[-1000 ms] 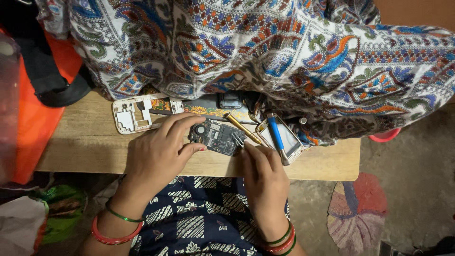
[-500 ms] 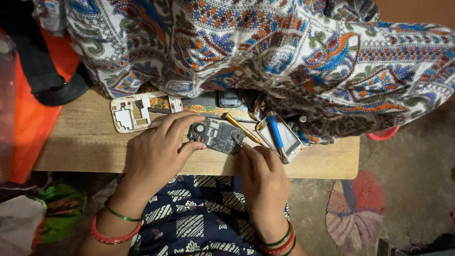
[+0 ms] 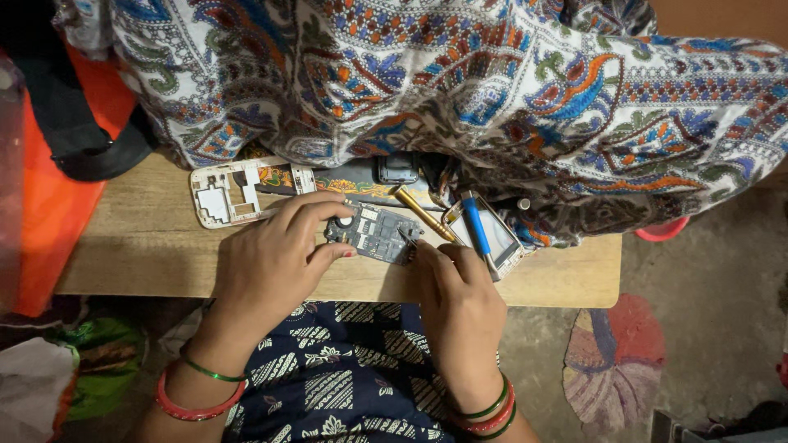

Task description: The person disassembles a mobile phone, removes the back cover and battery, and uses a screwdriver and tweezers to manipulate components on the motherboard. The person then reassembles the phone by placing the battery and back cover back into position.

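Since the pictures of a moment earlier very little is changing: the dark grey, rectangular phone circuit board [image 3: 373,235] is lying in the same spot on the bare wooden bench top [image 3: 139,246], and both hands are staying on it, the right one only creeping slightly nearer to the board's right end, which suggests that the fine work on the board is still going on rather than being finished. The left hand [image 3: 275,262] is reaching in from the lower left with its wrist low, the fingers [image 3: 316,212] curling over the board's upper left corner and the thumb pressing against its near edge, so that the hand is clamped on the board and steadying it flat. The right hand [image 3: 460,299] is coming up from below, knuckles raised, its fingertips [image 3: 427,250] bunching together at the board's right edge; they seem to be pinching something small there, but it is too tiny to tell what. Just beyond the board a slim brass-coloured tool [image 3: 420,212] is lying at a slant, and beside it a blue-handled tool [image 3: 476,226] is resting across a silver phone frame [image 3: 501,242]. A white plastic phone housing [image 3: 230,193] is sitting to the left, near the edge of a paisley-patterned cloth [image 3: 460,90].
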